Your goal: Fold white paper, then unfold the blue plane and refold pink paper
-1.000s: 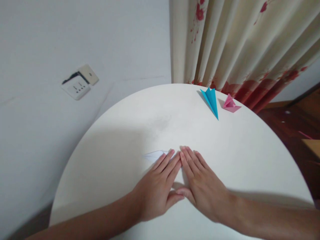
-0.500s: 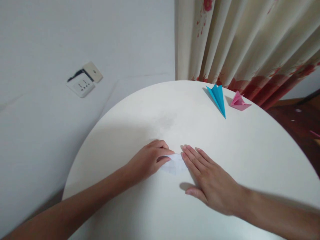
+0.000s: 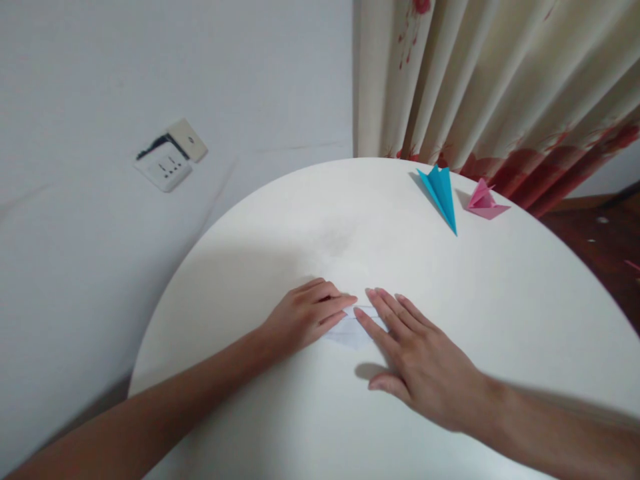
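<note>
A small folded white paper (image 3: 353, 330) lies flat on the round white worktop (image 3: 500, 320), pinned between the two hands: the left hand (image 3: 305, 317) has its fingers curled over the paper's left end, and the right hand (image 3: 417, 357) lies open and flat with its fingers spread across the right end. The worktop's near rim is out of view, while its far rim curves close to the wall and curtain (image 3: 490, 87). There a blue paper plane (image 3: 443, 193) and a pink folded paper (image 3: 484, 202) sit well apart from the hands, with bare surface between.
</note>
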Motion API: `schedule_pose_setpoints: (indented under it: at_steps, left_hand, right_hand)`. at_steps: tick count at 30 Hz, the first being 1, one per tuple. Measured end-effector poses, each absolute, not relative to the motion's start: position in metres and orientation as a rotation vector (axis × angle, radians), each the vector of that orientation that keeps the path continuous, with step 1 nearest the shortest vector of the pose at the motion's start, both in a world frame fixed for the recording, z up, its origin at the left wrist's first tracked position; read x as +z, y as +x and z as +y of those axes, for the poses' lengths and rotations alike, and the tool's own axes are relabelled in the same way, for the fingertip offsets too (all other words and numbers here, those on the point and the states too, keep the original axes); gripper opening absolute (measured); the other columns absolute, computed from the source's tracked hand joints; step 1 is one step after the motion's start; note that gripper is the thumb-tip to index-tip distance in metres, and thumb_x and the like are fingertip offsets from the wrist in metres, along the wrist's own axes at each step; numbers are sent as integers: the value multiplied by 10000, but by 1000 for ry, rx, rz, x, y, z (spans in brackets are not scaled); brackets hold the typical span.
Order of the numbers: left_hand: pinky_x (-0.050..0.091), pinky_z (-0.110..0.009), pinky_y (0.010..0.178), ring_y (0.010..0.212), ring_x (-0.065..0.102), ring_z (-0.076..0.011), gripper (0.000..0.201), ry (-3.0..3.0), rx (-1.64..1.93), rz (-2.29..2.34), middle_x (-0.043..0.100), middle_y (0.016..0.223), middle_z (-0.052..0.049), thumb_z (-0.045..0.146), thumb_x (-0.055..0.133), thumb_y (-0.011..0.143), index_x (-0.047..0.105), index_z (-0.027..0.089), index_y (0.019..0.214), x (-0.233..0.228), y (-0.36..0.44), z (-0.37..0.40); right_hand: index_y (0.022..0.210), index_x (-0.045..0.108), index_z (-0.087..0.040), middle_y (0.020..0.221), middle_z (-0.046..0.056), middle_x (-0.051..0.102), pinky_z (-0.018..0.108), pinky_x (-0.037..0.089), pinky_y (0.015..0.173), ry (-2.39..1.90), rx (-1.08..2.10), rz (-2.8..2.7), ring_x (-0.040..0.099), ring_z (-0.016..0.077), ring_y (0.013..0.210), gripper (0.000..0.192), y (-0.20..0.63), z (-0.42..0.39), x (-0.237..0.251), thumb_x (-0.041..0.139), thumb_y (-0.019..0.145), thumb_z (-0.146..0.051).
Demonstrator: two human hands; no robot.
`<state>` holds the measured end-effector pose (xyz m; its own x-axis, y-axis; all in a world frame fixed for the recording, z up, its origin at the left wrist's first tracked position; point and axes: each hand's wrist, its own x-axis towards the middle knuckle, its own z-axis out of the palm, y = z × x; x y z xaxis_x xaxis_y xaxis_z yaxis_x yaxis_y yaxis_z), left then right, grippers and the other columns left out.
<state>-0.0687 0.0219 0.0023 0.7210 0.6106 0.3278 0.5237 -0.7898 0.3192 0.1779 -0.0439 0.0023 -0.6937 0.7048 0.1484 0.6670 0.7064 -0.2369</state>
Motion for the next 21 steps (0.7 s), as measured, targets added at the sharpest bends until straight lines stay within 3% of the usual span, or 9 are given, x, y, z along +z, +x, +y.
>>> schedule_pose_setpoints:
  at_steps: [6,12,21]
  left_hand:
    - [455,-246,706,782,562,-132,203,2767,570,880,639,836,-34,215,522,956,716,208,1016,5,-63,25]
    - [461,-254,727,806,568,-131,212,2728,559,879,632,864,-39,225,507,964,712,210,1018,4,-64,25]
    - [452,-255,743,854,543,-153,196,2881,414,883,614,901,-45,226,489,974,670,181,1032,9,-63,23]
  right_hand:
    - [1534,138,-53,1575,219,181,541,278,1166,-1130,255,-2684,141,336,1467,826,179,-45,2,465,942,-527]
    - [1522,260,-159,1602,167,93,557,289,1152,-1077,251,-2683,120,338,1470,677,181,-46,1,499,950,-430]
    - [1526,218,-96,1590,192,143,549,286,1158,-1120,245,-2676,139,334,1469,735,180,-45,1,470,954,-483]
